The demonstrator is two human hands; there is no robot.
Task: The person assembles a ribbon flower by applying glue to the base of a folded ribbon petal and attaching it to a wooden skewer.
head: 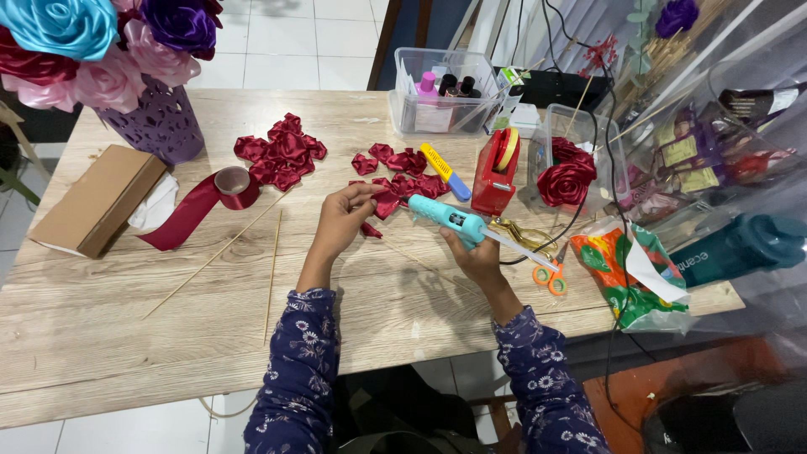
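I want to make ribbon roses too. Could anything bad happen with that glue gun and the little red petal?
Maybe. The right hand points the teal glue gun at the folded red petal pinched by the left hand, so hot glue could touch the fingertips. Its black cord runs past the scissors and could snag them.

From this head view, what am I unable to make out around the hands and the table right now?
- Glue gun nozzle tip: hidden behind the folded red ribbon piece held by the left hand.
- Trigger: covered by the right hand.
- Clear plastic box contents: too small and crowded.
- Flower bouquet: cut off by the top and left edges.
- Right table end: blurred by clear plastic wrap.
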